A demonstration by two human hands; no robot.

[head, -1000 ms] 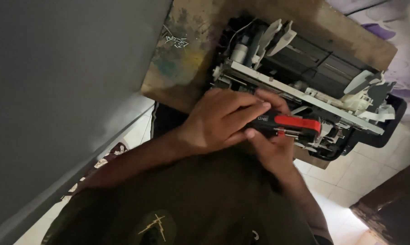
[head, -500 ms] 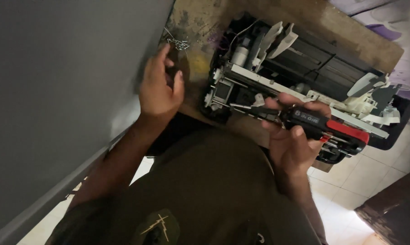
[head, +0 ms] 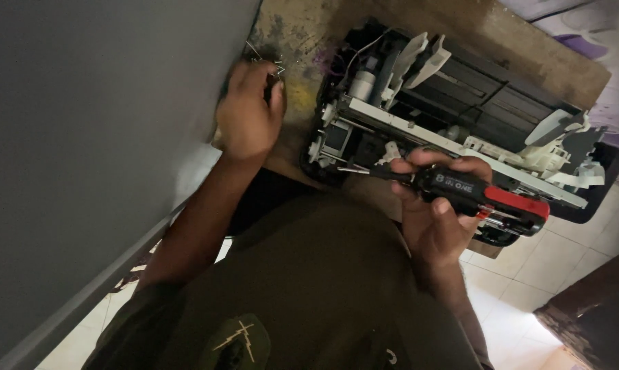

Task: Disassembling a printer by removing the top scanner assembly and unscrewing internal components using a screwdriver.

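Right hand [head: 436, 219] is wrapped around a black-and-red plastic-handled screwdriver [head: 474, 194], held level with the metal tip pointing to 9 o'clock, just off the opened black-and-white plastic printer chassis [head: 453, 103], so the tool looks parked, not driving. Left hand [head: 249, 113] sits at 10 o'clock of the chassis on the stained wooden bench [head: 302, 41], fingers pinched narrow beside a few small metal bits [head: 261, 55]; cannot tell if it holds one. Grey panel [head: 83, 137] walls the left side.

The left hand [head: 249, 109] hides whatever its fingertips pinch; the printer [head: 460, 116] interior lies in shadow.
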